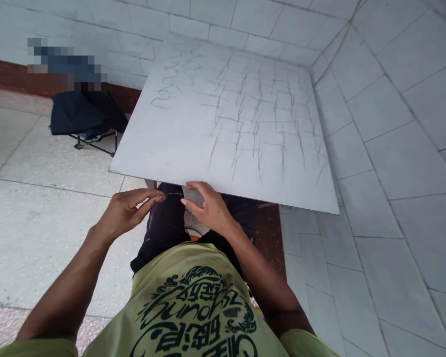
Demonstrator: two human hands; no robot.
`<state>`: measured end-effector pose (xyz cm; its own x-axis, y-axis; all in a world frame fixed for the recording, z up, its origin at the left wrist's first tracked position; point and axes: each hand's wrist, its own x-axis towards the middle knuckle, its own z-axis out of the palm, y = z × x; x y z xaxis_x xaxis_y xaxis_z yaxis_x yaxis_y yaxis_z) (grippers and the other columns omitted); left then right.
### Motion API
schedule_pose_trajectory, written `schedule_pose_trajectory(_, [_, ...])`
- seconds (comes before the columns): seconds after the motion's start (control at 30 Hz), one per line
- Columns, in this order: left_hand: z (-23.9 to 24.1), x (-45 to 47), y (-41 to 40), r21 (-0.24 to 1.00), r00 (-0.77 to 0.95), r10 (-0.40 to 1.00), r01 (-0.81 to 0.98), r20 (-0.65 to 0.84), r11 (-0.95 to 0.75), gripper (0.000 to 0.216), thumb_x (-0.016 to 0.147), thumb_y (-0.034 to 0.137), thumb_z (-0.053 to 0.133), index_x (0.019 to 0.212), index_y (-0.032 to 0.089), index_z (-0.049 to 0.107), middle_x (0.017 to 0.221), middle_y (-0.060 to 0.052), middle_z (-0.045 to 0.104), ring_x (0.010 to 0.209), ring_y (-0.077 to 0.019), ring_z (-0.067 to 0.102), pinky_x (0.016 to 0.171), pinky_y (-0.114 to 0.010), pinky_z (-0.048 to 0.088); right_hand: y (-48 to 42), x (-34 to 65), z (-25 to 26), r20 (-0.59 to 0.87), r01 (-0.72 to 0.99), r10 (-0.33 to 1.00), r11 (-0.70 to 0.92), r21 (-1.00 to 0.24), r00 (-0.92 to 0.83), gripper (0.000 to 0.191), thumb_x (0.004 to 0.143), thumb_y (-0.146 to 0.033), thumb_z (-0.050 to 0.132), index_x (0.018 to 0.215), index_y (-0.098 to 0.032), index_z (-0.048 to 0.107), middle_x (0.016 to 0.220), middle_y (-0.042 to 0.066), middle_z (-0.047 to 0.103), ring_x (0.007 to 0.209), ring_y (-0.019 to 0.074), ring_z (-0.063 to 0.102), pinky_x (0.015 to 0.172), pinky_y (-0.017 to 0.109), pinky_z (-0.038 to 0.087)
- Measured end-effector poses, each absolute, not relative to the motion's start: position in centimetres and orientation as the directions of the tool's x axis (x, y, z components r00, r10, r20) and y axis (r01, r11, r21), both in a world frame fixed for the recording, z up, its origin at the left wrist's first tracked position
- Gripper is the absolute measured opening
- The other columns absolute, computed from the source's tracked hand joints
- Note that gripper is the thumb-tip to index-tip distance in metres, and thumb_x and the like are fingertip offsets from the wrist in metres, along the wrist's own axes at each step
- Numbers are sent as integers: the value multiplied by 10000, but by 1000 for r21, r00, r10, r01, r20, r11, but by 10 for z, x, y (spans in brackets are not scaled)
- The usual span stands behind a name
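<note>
The left grip (128,210) has thumb and fingertips pressed together in a pinch, apparently on one end of a thin, wiry strand (174,194). The right grip (210,208) has its thumb and forefinger well parted; the strand's other end reaches into that gap, and we cannot tell whether it touches the fingers. The strand hangs in the air between the two, just off the near edge of the tabletop, bowed in a shallow arch.

Because it keeps that curve across the gap, we judge it springy rather than limp, almost weightless, and fine enough to slip or kink under a hard squeeze; we would take it by its ends, with the very fingertips.

Beyond it we find the tabletop (144,146), flat, white and sharp-cornered. Dark, crinkled lines (258,106) cross there in a loose grid, and curlier wavy lines (159,99) ripple toward its far left corner.

Below the grips are dark trousers (167,218) and a yellow-green T-shirt (196,307) with dark lettering. At left, a dark cloth folding seat (85,114) stands on speckled floor tiles (70,223); pale wall tiles (364,208) rise at right.
</note>
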<state>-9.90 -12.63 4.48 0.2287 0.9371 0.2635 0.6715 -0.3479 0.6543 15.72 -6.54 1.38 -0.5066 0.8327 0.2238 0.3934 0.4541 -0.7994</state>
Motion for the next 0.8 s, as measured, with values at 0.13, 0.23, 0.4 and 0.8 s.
schedule_pose_trajectory(0.13, [41, -96, -125, 583, 260, 917, 710, 303, -395, 237, 1037, 307, 557, 1153, 212, 740, 1084, -37, 801, 974, -172, 753, 803, -235, 600, -68, 149, 0, 152, 350, 881, 330, -877, -448, 190, 986, -244, 604, 1141, -206, 708, 1021, 29, 780, 986, 173, 725, 966, 323, 536])
schedule_pose_trajectory(0.23, [41, -94, -124, 588, 262, 925, 716, 274, -377, 250, 1040, 326, 546, 1149, 210, 737, 1078, -40, 799, 965, -176, 753, 750, -224, 599, -67, 147, -4, 143, 311, 887, 299, -902, -438, 183, 993, -247, 570, 1070, -208, 731, 1008, 28, 782, 926, 166, 730, 872, 293, 556])
schedule_pose_trajectory(0.4, [42, -95, -130, 672, 188, 957, 681, 221, -289, 248, 1026, 353, 564, 1118, 214, 748, 1054, -28, 801, 958, -182, 753, 670, -206, 585, -67, 151, -2, 54, 331, 927, 186, -925, -370, 163, 976, -316, 608, 1056, -222, 715, 911, 1, 777, 786, 154, 718, 733, 266, 548])
schedule_pose_trajectory(0.8, [54, -87, -125, 381, 255, 885, 831, 388, -407, 664, 963, 374, 678, 1549, 224, 406, 1553, -160, 524, 1421, -334, 509, 1174, -538, 426, -64, 152, 9, 277, 486, 892, 431, -761, -357, 148, 991, -245, 560, 920, -224, 688, 905, 14, 761, 868, 180, 695, 853, 304, 503])
